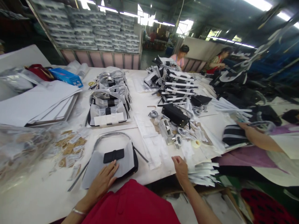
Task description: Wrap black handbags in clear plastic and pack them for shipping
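Note:
A black handbag (135, 160) lies flat in front of me, mostly covered by a sheet of pale tissue paper (93, 169). Its strap, in a clear wrap, arches away at the back. On the paper rests a small black flap or strap piece (113, 156). My left hand (104, 178) lies flat on the paper, its fingertips at the lower edge of that black piece. To the right, my right hand (181, 168) is closed near the table's front edge, beside a bundle of white strips (203, 174). Whatever its curled fingers may hold is hidden.
Wrapped handbags (108, 102) stand in a row behind. A tape dispenser (165, 130) and another black bag (175, 115) lie right of centre. Brown tags (71, 143) are scattered left. A co-worker's arm (261, 138) reaches in at right, at a striped bag (234, 134).

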Demonstrator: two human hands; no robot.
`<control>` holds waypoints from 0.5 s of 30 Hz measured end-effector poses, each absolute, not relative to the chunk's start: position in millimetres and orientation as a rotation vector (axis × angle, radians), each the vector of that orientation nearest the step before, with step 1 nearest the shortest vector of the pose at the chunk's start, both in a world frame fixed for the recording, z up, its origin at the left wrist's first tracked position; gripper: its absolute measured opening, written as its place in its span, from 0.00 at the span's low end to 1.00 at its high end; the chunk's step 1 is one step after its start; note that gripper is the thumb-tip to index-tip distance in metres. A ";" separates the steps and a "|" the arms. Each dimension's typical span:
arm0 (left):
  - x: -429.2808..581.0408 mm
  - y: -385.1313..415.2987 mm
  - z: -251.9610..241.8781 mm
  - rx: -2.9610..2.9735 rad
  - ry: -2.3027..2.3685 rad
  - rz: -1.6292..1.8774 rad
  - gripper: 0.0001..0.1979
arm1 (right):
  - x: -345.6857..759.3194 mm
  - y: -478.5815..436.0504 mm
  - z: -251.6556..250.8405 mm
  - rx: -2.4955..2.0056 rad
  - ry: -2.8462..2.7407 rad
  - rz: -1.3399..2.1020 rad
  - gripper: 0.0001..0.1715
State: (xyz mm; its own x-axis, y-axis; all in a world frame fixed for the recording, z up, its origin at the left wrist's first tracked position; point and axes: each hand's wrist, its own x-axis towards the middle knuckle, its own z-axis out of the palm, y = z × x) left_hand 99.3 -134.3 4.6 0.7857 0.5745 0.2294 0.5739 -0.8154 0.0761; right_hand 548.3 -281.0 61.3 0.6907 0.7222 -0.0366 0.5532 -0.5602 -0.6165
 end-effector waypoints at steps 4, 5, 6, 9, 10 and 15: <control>98.9 -140.3 10.9 3.013 1.067 0.361 0.25 | 612.0 -298.4 57.1 -2.537 -0.728 0.208 0.30; 99.4 -143.3 14.1 3.011 1.110 0.360 0.25 | 628.8 -299.2 57.8 -2.566 -0.707 0.129 0.31; 100.3 -147.6 17.2 3.000 1.160 0.350 0.25 | 645.6 -298.7 58.6 -2.591 -0.702 0.053 0.33; 105.1 -167.4 25.0 2.946 1.341 0.260 0.25 | 693.0 -292.0 57.1 -2.719 -0.702 -0.062 0.38; 107.3 -174.6 27.1 2.930 1.399 0.218 0.25 | 707.2 -289.1 54.5 -2.772 -0.702 -0.063 0.39; 117.1 -193.7 34.8 2.856 1.536 0.057 0.34 | 761.5 -279.8 32.9 -2.902 -0.890 0.030 0.31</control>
